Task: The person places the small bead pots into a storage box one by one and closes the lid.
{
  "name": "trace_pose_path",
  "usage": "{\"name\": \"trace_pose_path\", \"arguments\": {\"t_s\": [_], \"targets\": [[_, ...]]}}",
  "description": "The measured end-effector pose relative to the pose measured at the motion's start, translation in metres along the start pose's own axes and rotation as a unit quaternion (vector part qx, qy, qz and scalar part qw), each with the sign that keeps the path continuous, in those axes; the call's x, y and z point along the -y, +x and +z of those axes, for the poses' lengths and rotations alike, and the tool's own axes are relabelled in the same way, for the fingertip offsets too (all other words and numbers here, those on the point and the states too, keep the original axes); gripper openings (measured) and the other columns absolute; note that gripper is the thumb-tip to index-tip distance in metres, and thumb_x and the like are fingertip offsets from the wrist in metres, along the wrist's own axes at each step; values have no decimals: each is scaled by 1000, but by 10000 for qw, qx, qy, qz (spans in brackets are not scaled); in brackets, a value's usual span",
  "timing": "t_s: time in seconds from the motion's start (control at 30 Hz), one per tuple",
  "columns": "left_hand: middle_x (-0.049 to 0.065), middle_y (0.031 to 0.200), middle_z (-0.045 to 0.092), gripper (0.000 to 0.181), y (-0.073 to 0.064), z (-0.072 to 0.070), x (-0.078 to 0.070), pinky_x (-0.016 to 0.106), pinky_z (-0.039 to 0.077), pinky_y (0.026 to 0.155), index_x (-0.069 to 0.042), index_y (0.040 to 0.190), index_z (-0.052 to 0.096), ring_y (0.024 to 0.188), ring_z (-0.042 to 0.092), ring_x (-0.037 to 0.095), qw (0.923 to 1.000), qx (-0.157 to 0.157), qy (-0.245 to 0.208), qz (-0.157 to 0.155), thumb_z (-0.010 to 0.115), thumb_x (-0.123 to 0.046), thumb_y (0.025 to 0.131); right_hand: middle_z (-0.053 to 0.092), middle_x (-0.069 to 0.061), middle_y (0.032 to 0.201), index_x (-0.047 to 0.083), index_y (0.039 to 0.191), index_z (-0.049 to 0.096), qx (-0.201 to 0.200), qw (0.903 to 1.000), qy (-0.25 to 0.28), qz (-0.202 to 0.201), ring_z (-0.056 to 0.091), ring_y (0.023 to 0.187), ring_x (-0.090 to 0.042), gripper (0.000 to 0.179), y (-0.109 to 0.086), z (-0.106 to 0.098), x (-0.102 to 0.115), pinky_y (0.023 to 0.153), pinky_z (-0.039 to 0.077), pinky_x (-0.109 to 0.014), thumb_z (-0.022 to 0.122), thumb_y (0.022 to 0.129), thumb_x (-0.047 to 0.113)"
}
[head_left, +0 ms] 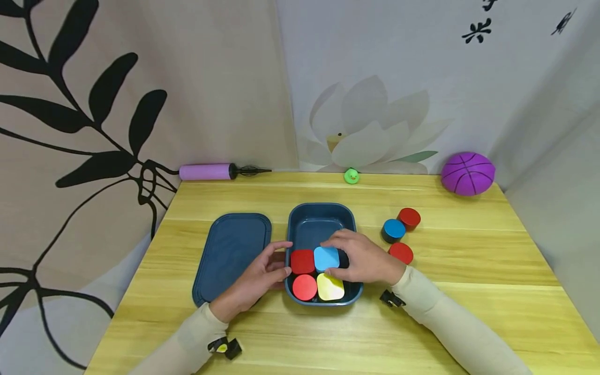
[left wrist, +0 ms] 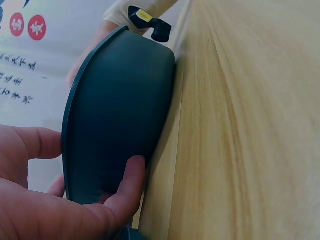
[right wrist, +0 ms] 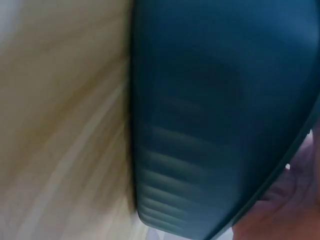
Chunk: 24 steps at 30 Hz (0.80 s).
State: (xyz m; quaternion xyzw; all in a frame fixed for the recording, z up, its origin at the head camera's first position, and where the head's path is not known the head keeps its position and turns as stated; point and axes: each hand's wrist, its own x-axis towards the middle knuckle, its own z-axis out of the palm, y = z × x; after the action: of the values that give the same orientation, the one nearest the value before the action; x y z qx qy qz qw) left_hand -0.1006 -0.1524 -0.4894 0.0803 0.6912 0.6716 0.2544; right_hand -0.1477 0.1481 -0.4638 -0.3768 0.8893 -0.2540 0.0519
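Blue block [head_left: 325,259] sits inside the box [head_left: 311,229], between thumb and fingers of the right grip [head_left: 361,258]; that's the relation to go by, I'd judge. Grip is narrow, pinching the block near side to far side, reaching in over the right rim. Block is left of the palm; roughly square from above, no clear long axis. Right hand clearly nearer. Left grip [head_left: 257,278] is wide, fingertips touching the box's left wall and rim, holding no block.

Block: light blue flat top, rounded corners. Dark patch just right of it, its side or another block, can't tell. Red square [head_left: 302,261] beside it on the left, yellow block [head_left: 330,288] on the near side.
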Motion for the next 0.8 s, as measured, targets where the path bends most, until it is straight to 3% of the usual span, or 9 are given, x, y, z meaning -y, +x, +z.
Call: {"name": "trace_pose_path", "arguments": {"t_s": [0.23, 0.37, 0.6, 0.8], "targets": [[25, 158, 43, 65, -1, -2, 1, 42, 60, 95, -17, 164, 32, 129, 60, 28, 9999, 72, -42, 56, 61, -14, 106, 75, -1, 125, 15, 132, 74, 226, 9985, -453, -200, 67, 117, -20, 48, 1, 2, 1, 112, 51, -50, 79, 93, 43], [25, 158, 43, 65, -1, -3, 1, 42, 60, 95, -17, 163, 32, 129, 60, 28, 9999, 87, -54, 62, 62, -14, 106, 75, -1, 125, 14, 133, 73, 201, 9988, -404, -200, 68, 117, -20, 47, 1, 0, 1, 116, 48, -51, 78, 95, 43], [24, 158, 43, 64, -1, -2, 0, 43, 60, 95, -18, 163, 33, 130, 60, 28, 10000, 81, -35, -3, 62, -14, 106, 75, -1, 125, 12, 131, 74, -66, 9996, 211, -160, 68, 116, -17, 43, -2, -8, -2, 99, 58, -43, 79, 96, 35], [23, 159, 43, 63, -1, -1, -1, 44, 60, 96, -19, 163, 34, 131, 59, 28, 10000, 34, -46, -56, 61, -13, 106, 75, -6, 124, 8, 130, 74, -410, 9972, 625, -90, 71, 105, -22, 41, -7, -15, -11, 89, 62, -45, 79, 96, 32]]}}
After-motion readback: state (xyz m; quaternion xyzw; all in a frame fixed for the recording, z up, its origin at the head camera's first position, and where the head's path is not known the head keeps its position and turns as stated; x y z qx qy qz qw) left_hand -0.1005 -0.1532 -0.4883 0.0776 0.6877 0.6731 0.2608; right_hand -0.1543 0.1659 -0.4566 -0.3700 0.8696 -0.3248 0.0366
